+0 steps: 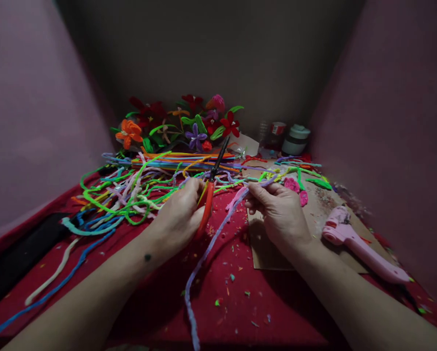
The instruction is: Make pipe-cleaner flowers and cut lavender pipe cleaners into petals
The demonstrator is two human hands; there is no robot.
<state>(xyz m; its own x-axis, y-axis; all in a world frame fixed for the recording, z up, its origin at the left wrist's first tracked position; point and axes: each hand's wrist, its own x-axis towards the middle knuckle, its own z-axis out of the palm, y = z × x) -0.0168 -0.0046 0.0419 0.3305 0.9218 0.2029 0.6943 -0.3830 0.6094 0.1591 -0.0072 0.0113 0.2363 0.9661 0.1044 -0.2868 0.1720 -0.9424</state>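
Observation:
My left hand [183, 207] is closed around a pair of scissors [208, 200] with red-orange handles. Their dark blades point up and away, seemingly together. Pinched between the thumb and fingers of my right hand [282, 209] is a lavender pipe cleaner [211, 246]. Its long end hangs down toward the front edge of the table, and a short end sticks out past my fingers. A pink pipe cleaner piece [236, 199] shows beside my right fingertips; whether I hold it too is unclear. The scissors and the lavender stem are apart.
Tangled pipe cleaners [130, 195] cover the left of the red cloth [218, 302]. A straight bundle [160, 162] and pipe-cleaner flowers [195, 137] lie behind. At right, a pink tool like a glue gun [364, 251] rests on cardboard [269, 251]. A lidded jar [296, 140] stands behind.

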